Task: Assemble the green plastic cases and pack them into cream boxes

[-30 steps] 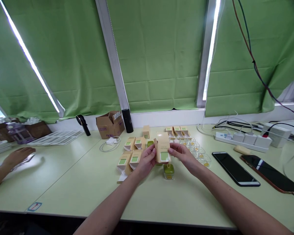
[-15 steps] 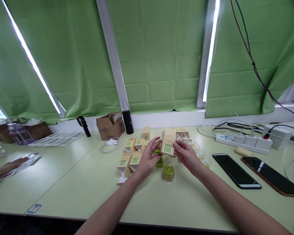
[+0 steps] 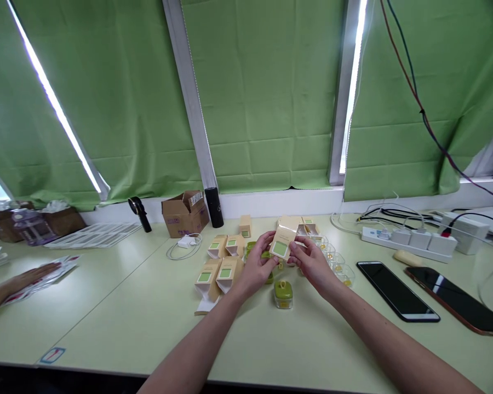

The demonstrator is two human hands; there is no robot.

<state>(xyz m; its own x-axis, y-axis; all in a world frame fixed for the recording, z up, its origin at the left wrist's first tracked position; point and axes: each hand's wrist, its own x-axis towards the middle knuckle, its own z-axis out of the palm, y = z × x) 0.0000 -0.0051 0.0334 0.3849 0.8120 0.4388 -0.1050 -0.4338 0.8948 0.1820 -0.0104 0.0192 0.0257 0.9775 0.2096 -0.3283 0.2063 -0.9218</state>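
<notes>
Now, nearest the person, the tabletop [image 3: 238, 350] runs from its front edge almost up to the fingers, leaving both forearms room to draw back. Just on the near side of the fingers stands a green-lidded jar [image 3: 283, 295], upright and touched by neither hand.

Slightly beyond it, the left hand [image 3: 256, 268] and right hand [image 3: 313, 266] hold a pale carton [image 3: 286, 238] off the tabletop: the right fingers pinch its right side, and the left fingers curl against its left edge. Half a second ago the left fingers stood spread beside it; now they meet it and its top tips further right, so I judge it better steadied, with support on both sides.

Some green pieces [image 3: 269, 278] sit partly hidden behind the left fingers. Left of them, open cartons [image 3: 229, 273] stand close together, narrowing any leftward sweep. Just right of the right fingers, clear containers [image 3: 344, 274] crowd that side, with a phone [image 3: 397, 291] farther out.

Beyond the fingers and leftward is a cardboard box [image 3: 184, 217]; well apart, far left, a co-worker's hand [image 3: 35, 275] rests on printed sheets [image 3: 68, 265].
</notes>
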